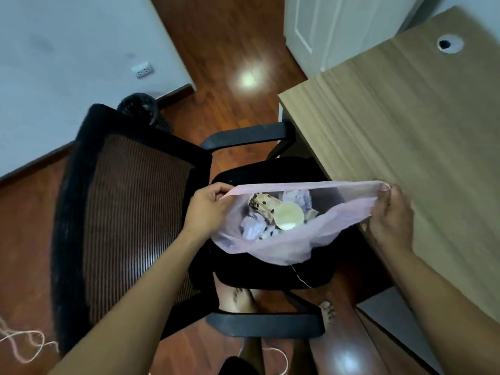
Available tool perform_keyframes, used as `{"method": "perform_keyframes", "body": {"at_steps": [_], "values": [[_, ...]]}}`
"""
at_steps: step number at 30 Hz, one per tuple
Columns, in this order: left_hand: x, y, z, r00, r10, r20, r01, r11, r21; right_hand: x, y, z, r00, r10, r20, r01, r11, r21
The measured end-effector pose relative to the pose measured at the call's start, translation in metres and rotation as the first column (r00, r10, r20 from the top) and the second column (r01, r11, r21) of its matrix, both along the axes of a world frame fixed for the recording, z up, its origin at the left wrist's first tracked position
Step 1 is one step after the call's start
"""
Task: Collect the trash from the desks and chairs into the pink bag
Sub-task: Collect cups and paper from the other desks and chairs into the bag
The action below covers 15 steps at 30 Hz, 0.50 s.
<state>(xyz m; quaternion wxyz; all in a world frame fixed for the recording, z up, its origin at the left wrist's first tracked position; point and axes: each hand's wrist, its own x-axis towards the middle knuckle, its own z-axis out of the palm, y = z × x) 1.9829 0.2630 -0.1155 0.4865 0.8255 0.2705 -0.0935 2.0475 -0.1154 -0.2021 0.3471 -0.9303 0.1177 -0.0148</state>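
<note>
A thin pink bag (pixel 273 246) hangs stretched wide over the black chair seat (pixel 270 169). My left hand (pixel 207 209) grips the left end of its rim, and my right hand (pixel 389 215) pinches the right end beside the desk edge. Inside the bag lie a white paper cup (pixel 288 215), a spotted brown wrapper (pixel 263 205) and crumpled pale paper (pixel 251 228).
The wooden desk (pixel 405 125) fills the right side, with a cable hole (pixel 449 44) near its far corner. The chair's mesh backrest (pixel 127 220) stands at left, armrests (pixel 243 136) front and back. A black wastebasket (pixel 140 106) sits by the wall. Loose cord (pixel 24 345) lies on the wood floor.
</note>
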Motion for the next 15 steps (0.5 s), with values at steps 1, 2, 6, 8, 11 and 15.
{"method": "perform_keyframes", "body": {"at_steps": [1,2,6,8,11,15], "values": [[-0.002,0.003,0.016,1.000,-0.015,0.017,0.015,1.000,0.019,-0.009,0.002,0.014,1.000,-0.001,-0.013,0.002,1.000,0.023],[-0.004,0.005,0.033,0.999,-0.014,0.033,0.013,0.999,0.034,-0.018,0.006,0.030,1.000,0.005,-0.013,-0.005,0.999,0.052],[-0.001,0.007,0.101,0.992,0.083,0.095,-0.079,0.996,-0.047,-0.038,0.022,0.095,1.000,0.017,-0.012,-0.015,0.984,0.179],[0.008,0.002,0.136,0.989,0.085,0.122,-0.077,0.995,-0.070,-0.037,0.023,0.129,1.000,-0.002,-0.014,0.005,0.967,0.254],[0.024,-0.012,0.192,0.990,0.051,0.134,-0.042,0.997,-0.063,-0.029,0.014,0.190,1.000,-0.027,0.011,0.021,0.932,0.361],[0.047,-0.044,0.247,0.991,-0.092,0.102,0.096,0.995,-0.040,-0.022,-0.032,0.259,0.994,-0.061,0.087,0.027,0.935,0.353]]}}
